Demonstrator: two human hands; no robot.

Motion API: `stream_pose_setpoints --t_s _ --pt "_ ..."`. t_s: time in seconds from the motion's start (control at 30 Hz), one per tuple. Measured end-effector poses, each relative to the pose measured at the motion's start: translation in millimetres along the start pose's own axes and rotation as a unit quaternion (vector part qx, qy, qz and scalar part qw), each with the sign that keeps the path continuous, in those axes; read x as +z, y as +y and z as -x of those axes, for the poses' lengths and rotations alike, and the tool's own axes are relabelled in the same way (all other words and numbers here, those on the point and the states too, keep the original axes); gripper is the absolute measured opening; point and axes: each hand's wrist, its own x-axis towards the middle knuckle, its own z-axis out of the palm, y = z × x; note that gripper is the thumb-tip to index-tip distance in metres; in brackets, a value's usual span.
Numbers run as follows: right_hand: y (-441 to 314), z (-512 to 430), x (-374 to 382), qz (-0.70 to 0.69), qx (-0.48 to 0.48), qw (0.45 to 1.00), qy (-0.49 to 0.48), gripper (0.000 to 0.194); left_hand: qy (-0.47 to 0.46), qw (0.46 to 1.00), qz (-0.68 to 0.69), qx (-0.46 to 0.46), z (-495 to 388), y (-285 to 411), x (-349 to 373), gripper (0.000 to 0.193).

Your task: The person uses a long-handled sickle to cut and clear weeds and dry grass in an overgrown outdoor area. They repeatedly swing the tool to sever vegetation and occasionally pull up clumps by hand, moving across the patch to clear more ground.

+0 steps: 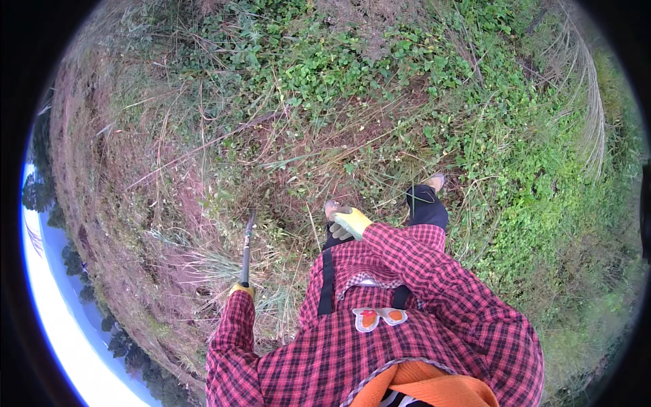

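My left hand (242,290), in a yellow glove and mostly hidden by its checked sleeve, is closed on the end of a long-handled tool (246,254). The dark pole points away from me over the grass, and its far end is lost among the weeds, so the kind of tool cannot be told. My right hand (348,223) wears a yellow and grey glove. It hangs before my waist with its fingers loosely curled and nothing seen in it, near my shoe and dark trouser leg.
My two feet stand on a weedy slope; one shoe (436,181) shows at the right. Cut or dry stalks (346,147) lie ahead. Leafy green plants (325,66) grow beyond and to the right. A grass tuft (213,267) is beside the pole. Trees (122,346) and sky edge the far left.
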Motion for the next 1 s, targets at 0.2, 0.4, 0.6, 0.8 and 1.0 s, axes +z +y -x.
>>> stream_pose_setpoints --t_s 0.2,0.4,0.6,0.8,1.0 --pt "-17 35 11 0.036 0.000 0.999 -0.021 0.025 0.064 0.968 0.062 0.233 74 37 17 0.048" --pt "-36 56 36 -0.020 -0.050 0.999 0.003 0.065 0.139 0.874 0.083 0.458 140 151 -12 0.044" --pt "-95 95 -9 -0.454 -0.240 0.858 -0.013 0.030 0.193 0.783 0.085 0.585 194 198 -47 0.039" --pt "-118 126 -44 -0.508 -0.337 0.792 -0.033 0.011 0.216 0.721 0.054 0.656 220 217 -79 0.048" --pt "-122 155 -51 -0.504 -0.416 0.756 0.025 0.013 0.237 0.703 0.008 0.670 239 222 -104 0.051"
